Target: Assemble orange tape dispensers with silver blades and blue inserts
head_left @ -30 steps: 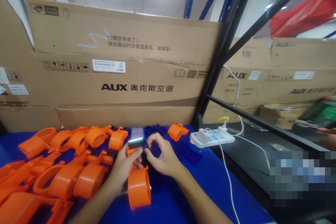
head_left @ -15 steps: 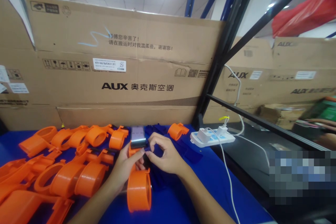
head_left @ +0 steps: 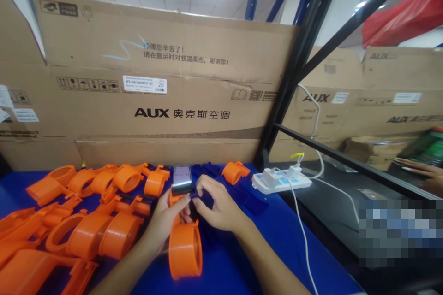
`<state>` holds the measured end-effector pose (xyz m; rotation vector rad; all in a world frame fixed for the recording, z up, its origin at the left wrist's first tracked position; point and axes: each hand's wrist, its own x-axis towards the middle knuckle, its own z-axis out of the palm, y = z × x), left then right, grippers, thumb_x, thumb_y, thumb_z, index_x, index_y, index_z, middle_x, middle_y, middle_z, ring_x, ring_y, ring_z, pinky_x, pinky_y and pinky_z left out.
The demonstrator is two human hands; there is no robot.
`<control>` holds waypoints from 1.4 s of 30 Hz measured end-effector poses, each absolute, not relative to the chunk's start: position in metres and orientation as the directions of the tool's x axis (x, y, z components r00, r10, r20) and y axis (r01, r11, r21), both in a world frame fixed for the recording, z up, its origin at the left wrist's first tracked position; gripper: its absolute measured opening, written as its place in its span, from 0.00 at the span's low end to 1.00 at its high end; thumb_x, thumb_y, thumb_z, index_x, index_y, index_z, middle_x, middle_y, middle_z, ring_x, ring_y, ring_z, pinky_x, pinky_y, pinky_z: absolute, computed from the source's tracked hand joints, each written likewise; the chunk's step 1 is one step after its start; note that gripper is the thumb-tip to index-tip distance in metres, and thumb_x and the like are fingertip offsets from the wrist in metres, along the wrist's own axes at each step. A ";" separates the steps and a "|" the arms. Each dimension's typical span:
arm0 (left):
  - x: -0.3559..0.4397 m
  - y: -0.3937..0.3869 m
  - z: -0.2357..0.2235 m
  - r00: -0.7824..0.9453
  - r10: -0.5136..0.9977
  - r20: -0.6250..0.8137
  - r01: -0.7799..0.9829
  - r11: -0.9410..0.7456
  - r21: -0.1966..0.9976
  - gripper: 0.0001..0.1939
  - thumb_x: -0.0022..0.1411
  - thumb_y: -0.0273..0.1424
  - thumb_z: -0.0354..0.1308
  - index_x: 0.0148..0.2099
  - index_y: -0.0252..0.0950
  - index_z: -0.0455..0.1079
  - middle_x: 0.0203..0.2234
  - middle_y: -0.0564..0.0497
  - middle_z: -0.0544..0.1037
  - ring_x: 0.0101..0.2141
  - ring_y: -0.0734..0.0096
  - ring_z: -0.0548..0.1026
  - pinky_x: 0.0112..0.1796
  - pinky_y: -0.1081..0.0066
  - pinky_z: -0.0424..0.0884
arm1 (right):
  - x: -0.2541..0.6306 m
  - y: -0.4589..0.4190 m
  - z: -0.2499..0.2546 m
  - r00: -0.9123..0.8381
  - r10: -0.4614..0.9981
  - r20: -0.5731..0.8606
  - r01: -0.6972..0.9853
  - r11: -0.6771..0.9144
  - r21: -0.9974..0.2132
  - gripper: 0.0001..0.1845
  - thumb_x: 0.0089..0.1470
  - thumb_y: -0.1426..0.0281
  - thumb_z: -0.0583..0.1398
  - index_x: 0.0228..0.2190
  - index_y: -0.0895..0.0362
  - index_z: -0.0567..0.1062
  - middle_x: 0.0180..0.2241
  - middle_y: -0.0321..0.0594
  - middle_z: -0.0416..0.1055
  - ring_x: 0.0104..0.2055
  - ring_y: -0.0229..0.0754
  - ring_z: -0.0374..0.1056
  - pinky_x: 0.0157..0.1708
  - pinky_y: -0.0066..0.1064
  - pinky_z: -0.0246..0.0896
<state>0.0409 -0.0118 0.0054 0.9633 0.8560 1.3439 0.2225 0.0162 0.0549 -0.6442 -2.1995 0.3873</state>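
Two hands meet above the blue tabletop [head_left: 228,274]: the left hand [head_left: 163,221] grips an orange tape-dispenser frame [head_left: 185,250], ring end nearest the wearer, while the right hand [head_left: 221,207] pinches a small dark-blue piece [head_left: 194,192] beside it. A loose left grip could let the frame twist, popping that piece free.

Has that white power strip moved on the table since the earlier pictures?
No: the white power strip sits in the same place beside the black rack post.
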 end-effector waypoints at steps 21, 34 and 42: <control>0.044 -0.030 0.024 0.296 0.955 -0.007 -0.515 0.166 0.841 0.45 0.61 0.35 0.69 0.73 0.35 0.50 0.23 0.48 0.81 0.22 0.65 0.78 0.26 0.71 0.74 | 0.222 0.013 0.063 -0.490 0.764 0.420 -0.085 0.437 -0.895 0.19 0.67 0.57 0.56 0.56 0.50 0.63 0.43 0.41 0.71 0.44 0.46 0.69 0.46 0.39 0.66; 0.047 -0.025 0.022 0.295 0.956 0.002 -0.487 0.149 0.861 0.46 0.53 0.31 0.76 0.70 0.43 0.61 0.57 0.36 0.77 0.47 0.50 0.82 0.50 0.55 0.77 | 0.211 0.016 0.050 -0.529 0.807 0.264 -0.140 0.224 -0.965 0.23 0.62 0.56 0.64 0.53 0.50 0.66 0.41 0.38 0.70 0.43 0.42 0.69 0.39 0.31 0.65; 0.044 -0.024 0.023 0.233 0.972 0.000 -0.496 0.118 0.860 0.35 0.56 0.36 0.73 0.63 0.38 0.67 0.57 0.36 0.76 0.45 0.49 0.83 0.44 0.58 0.80 | 0.204 0.019 0.044 -0.507 0.826 0.246 -0.068 0.246 -0.967 0.22 0.61 0.51 0.63 0.46 0.50 0.64 0.38 0.35 0.64 0.33 0.37 0.63 0.22 0.23 0.61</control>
